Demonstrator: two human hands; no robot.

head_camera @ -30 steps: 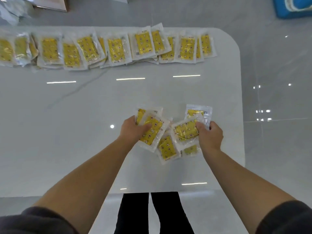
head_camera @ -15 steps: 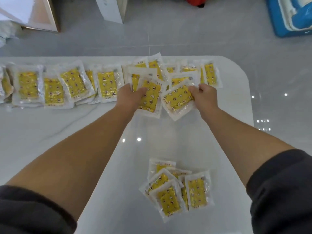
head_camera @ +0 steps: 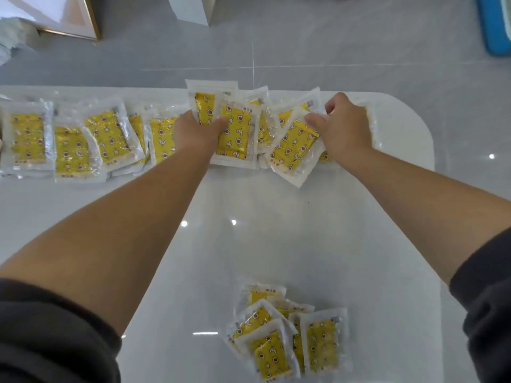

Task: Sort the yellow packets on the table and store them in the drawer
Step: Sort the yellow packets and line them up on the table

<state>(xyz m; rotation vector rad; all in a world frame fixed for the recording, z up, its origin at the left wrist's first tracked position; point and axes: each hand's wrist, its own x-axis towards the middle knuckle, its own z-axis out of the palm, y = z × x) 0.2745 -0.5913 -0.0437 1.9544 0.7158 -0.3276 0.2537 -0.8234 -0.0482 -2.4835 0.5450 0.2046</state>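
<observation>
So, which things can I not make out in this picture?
Drawer: nowhere in the head view.
Packet row: its left end is cut off by the picture's edge, so there is no full count.
Left hand, right hand: each grip on the row hides its own fingertips and the packets below.
Near pile: the upper packets cover the lower ones.
Print on the packets: too small to read.

A glossy white table (head_camera: pixel 276 230) with a rounded far right corner shows bright dots and short streaks of reflected light. Beyond its far edge lies a grey tiled floor (head_camera: pixel 331 45) with pale grout lines. On it stand a white box (head_camera: pixel 190 9), a gold-edged white panel (head_camera: pixel 69 15) far left, and a blue object (head_camera: pixel 495 26) far right
</observation>
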